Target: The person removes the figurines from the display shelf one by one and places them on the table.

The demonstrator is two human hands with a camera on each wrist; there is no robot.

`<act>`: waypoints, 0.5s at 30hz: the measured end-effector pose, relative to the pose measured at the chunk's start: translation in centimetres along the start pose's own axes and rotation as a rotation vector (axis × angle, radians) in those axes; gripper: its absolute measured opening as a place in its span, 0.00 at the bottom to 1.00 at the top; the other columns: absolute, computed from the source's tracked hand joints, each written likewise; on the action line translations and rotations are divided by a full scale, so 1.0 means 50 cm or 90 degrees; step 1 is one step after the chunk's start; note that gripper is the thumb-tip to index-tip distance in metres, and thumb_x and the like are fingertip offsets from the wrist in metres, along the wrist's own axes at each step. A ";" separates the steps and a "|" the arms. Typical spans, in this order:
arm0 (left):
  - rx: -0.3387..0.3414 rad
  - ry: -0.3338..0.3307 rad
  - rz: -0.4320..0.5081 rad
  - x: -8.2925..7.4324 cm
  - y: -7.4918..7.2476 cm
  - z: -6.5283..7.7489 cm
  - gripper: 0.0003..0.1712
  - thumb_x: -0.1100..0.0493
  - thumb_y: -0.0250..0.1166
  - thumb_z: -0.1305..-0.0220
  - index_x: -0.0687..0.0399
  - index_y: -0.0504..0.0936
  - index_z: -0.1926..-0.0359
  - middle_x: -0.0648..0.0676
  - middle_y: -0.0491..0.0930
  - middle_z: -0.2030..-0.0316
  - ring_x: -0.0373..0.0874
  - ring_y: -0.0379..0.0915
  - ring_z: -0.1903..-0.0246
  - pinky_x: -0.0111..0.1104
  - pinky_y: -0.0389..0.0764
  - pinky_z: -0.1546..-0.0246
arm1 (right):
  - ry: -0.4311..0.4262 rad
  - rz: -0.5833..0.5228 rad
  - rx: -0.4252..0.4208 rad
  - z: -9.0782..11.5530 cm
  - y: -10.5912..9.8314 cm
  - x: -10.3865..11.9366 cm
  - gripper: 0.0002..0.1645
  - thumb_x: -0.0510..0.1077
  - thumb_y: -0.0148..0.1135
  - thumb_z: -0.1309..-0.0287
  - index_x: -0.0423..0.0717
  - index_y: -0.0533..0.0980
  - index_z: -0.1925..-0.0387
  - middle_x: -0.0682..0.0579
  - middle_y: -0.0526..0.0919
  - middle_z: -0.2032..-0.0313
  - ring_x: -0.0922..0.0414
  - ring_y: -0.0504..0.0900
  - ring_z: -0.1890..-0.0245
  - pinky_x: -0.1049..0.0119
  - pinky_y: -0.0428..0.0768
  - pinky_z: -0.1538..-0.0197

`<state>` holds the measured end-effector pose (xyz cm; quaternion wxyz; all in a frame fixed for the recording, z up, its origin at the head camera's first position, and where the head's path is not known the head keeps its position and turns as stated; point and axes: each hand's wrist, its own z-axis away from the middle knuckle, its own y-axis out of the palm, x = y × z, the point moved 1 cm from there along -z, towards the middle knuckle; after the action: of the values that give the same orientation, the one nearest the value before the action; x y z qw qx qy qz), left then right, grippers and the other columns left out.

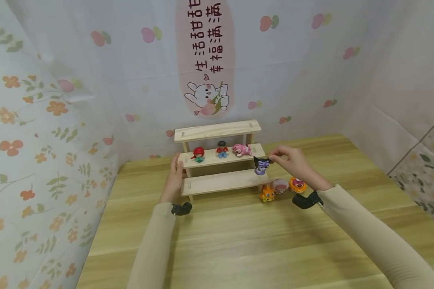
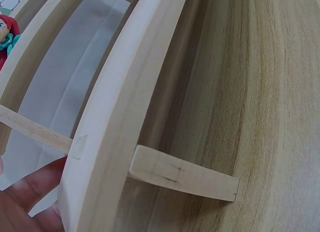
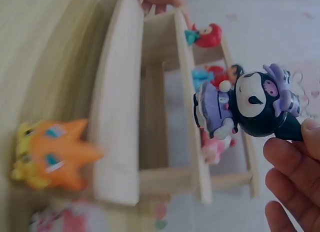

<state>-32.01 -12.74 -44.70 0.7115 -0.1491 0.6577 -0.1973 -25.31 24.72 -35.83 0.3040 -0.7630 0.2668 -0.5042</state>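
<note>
My right hand [image 1: 293,160] pinches a black-and-purple figurine [image 3: 250,100] by the tip of its pointed ear, between thumb and fingers. The figurine hangs in front of the right end of a three-tier wooden display stand [image 1: 217,183]. At the stand's left end, my left hand [image 1: 173,178] grips the side of the frame; in the left wrist view its fingers [image 2: 37,184] reach behind the lowest step. A red-haired figurine [image 1: 198,154], a figurine in a red top [image 1: 222,149] and a pink animal figurine [image 1: 242,150] stand or lie along the middle step.
On the table right of the stand sit an orange-and-yellow figurine [image 1: 267,193], a pale pink one [image 1: 280,186] and a round orange one with a pink face [image 1: 297,184]. A patterned cloth [image 1: 141,80] hangs behind the stand. The wood-grain table [image 1: 217,241] extends in front.
</note>
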 end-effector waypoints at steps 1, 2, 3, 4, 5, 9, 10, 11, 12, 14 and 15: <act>-0.001 -0.001 0.000 0.001 0.000 0.000 0.31 0.38 0.31 0.25 0.33 0.40 0.25 0.65 0.54 0.29 0.71 0.55 0.35 0.62 0.56 0.36 | 0.005 0.009 -0.004 0.012 -0.003 -0.008 0.08 0.44 0.58 0.35 0.44 0.81 0.64 0.48 0.85 0.67 0.54 0.78 0.66 0.64 0.73 0.65; 0.000 0.000 -0.001 0.001 0.001 -0.001 0.32 0.38 0.31 0.25 0.34 0.40 0.25 0.65 0.53 0.29 0.71 0.55 0.34 0.62 0.55 0.36 | 0.010 0.016 -0.007 0.023 -0.006 -0.015 0.08 0.44 0.58 0.34 0.44 0.80 0.64 0.48 0.84 0.67 0.55 0.77 0.67 0.64 0.72 0.66; 0.000 0.000 0.000 0.001 0.001 -0.001 0.32 0.39 0.31 0.25 0.35 0.40 0.25 0.65 0.53 0.28 0.71 0.54 0.34 0.62 0.55 0.36 | 0.015 0.024 -0.010 0.035 -0.008 -0.024 0.08 0.44 0.58 0.34 0.45 0.81 0.65 0.48 0.84 0.67 0.56 0.76 0.68 0.65 0.71 0.66; -0.001 0.000 0.002 0.001 0.001 -0.001 0.32 0.39 0.32 0.25 0.35 0.41 0.25 0.65 0.53 0.28 0.70 0.54 0.34 0.62 0.54 0.36 | 0.019 0.034 -0.014 0.046 -0.011 -0.032 0.08 0.44 0.58 0.35 0.45 0.81 0.65 0.49 0.83 0.67 0.58 0.74 0.69 0.66 0.70 0.67; -0.001 0.002 0.000 0.002 0.002 -0.001 0.32 0.39 0.32 0.25 0.36 0.41 0.25 0.65 0.52 0.28 0.70 0.53 0.34 0.62 0.54 0.36 | 0.022 0.041 -0.016 0.058 -0.013 -0.040 0.08 0.44 0.58 0.35 0.46 0.81 0.65 0.49 0.83 0.67 0.59 0.72 0.71 0.67 0.69 0.68; -0.002 0.008 0.001 0.002 0.002 -0.002 0.31 0.40 0.32 0.24 0.36 0.41 0.25 0.64 0.51 0.28 0.70 0.52 0.33 0.62 0.54 0.35 | 0.014 0.059 -0.030 0.098 -0.022 -0.069 0.06 0.42 0.59 0.36 0.46 0.81 0.66 0.50 0.82 0.68 0.60 0.68 0.75 0.68 0.65 0.72; -0.002 0.007 0.001 0.003 0.002 -0.002 0.31 0.39 0.32 0.25 0.35 0.41 0.25 0.63 0.51 0.27 0.70 0.53 0.33 0.62 0.54 0.35 | 0.011 0.064 -0.030 0.106 -0.024 -0.074 0.06 0.41 0.60 0.37 0.46 0.81 0.67 0.50 0.82 0.68 0.60 0.69 0.75 0.68 0.65 0.72; -0.002 0.007 -0.001 0.003 0.002 -0.001 0.31 0.39 0.32 0.25 0.34 0.41 0.25 0.63 0.51 0.27 0.70 0.52 0.33 0.62 0.54 0.35 | 0.009 0.065 -0.028 0.113 -0.024 -0.080 0.06 0.41 0.60 0.37 0.46 0.81 0.67 0.50 0.82 0.68 0.60 0.71 0.75 0.68 0.67 0.72; -0.003 0.008 0.001 0.003 0.001 -0.002 0.31 0.39 0.32 0.25 0.34 0.41 0.25 0.62 0.50 0.27 0.69 0.52 0.33 0.61 0.54 0.35 | 0.009 0.069 -0.025 0.119 -0.024 -0.085 0.05 0.42 0.61 0.37 0.47 0.81 0.67 0.50 0.82 0.68 0.59 0.74 0.74 0.69 0.68 0.72; -0.002 0.010 0.000 0.003 0.002 -0.002 0.31 0.39 0.32 0.25 0.34 0.41 0.25 0.62 0.49 0.26 0.69 0.52 0.33 0.61 0.53 0.35 | 0.021 0.078 -0.014 0.132 -0.023 -0.095 0.05 0.43 0.61 0.37 0.48 0.81 0.67 0.51 0.82 0.69 0.58 0.75 0.75 0.69 0.69 0.73; -0.002 0.011 0.002 0.002 0.002 -0.002 0.31 0.39 0.32 0.25 0.34 0.41 0.25 0.62 0.48 0.26 0.69 0.51 0.33 0.61 0.53 0.35 | 0.027 0.084 -0.007 0.138 -0.021 -0.099 0.05 0.44 0.61 0.38 0.49 0.81 0.67 0.52 0.82 0.69 0.57 0.75 0.75 0.69 0.69 0.73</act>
<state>-32.08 -12.70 -44.86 0.7062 -0.1473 0.6641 -0.1965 -20.53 30.31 -40.19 0.3264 -0.7346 0.3257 -0.4978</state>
